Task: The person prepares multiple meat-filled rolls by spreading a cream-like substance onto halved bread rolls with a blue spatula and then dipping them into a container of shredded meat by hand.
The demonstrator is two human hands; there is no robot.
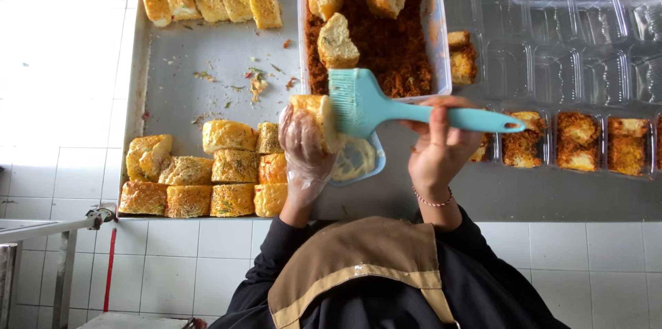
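Gloved left hand (pixel 305 156) grips a golden bread piece (pixel 316 119) above the tray (pixel 207 60) edge, while the bare right hand (pixel 436 144) closes around a teal brush (pixel 386 110), bristles touching the bread

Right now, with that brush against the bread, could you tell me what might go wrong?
1. The left hand pinches the bread piece by one side above the small bowl; brush pressure could knock it loose.
2. The right hand holds the blue brush mid-handle, so spread may drip onto the counter.
3. The crumb tub is close; a sleeve could catch it.
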